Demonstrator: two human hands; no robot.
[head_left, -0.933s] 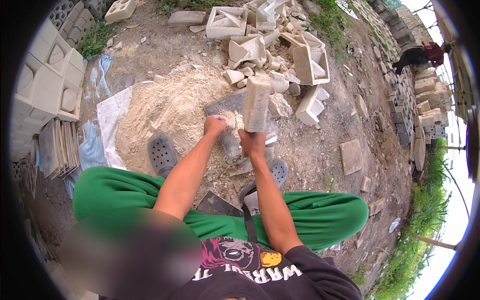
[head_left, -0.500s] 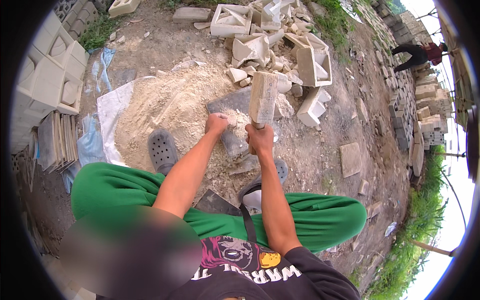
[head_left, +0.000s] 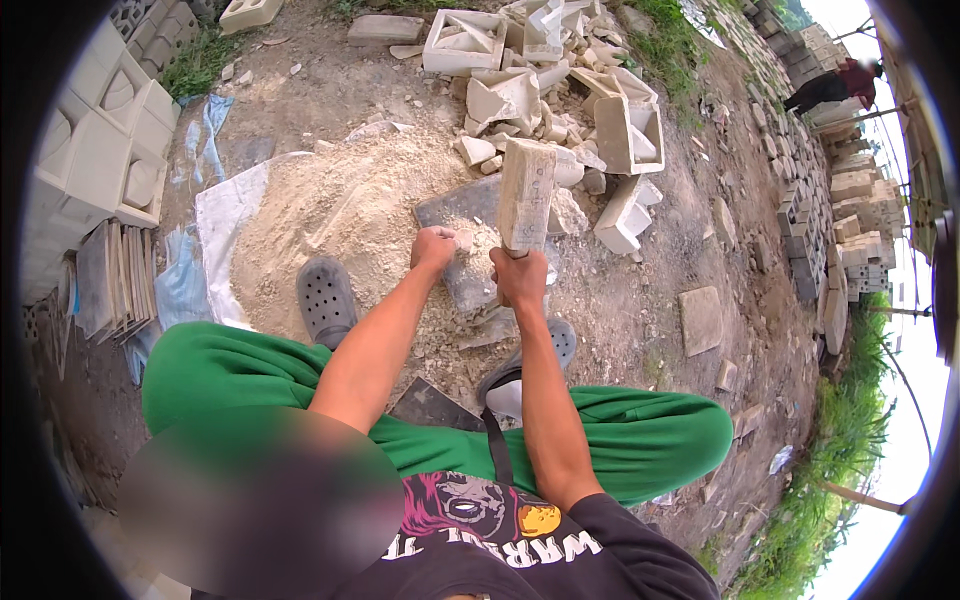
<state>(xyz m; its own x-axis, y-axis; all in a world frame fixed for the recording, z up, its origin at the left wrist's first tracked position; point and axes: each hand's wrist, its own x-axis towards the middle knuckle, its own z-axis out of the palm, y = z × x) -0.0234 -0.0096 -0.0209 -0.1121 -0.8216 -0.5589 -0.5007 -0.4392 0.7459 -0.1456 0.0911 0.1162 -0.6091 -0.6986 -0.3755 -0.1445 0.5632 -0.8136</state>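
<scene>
My right hand [head_left: 520, 277] is wrapped round the handle of a wooden mallet [head_left: 527, 195], its blocky head raised above the ground. To its left, my left hand [head_left: 434, 248] is closed, with a small pale stone piece [head_left: 463, 241] at its fingertips. Beneath both hands lies a dark flat slab [head_left: 468, 290], strewn with pale crumbs and rubble. The mallet head is apart from the stone piece. My fingers partly hide how the piece is gripped.
A heap of pale crushed stone [head_left: 330, 205] lies on a white sheet [head_left: 225, 200] at left. Broken pale blocks [head_left: 505, 97] pile up beyond the slab. Hollow blocks [head_left: 110, 130] are stacked far left. A person [head_left: 835, 88] stands at far right near block stacks.
The mallet head has tipped very slightly upward. My left hand stays in place. The person at far right has shifted a little farther away.
</scene>
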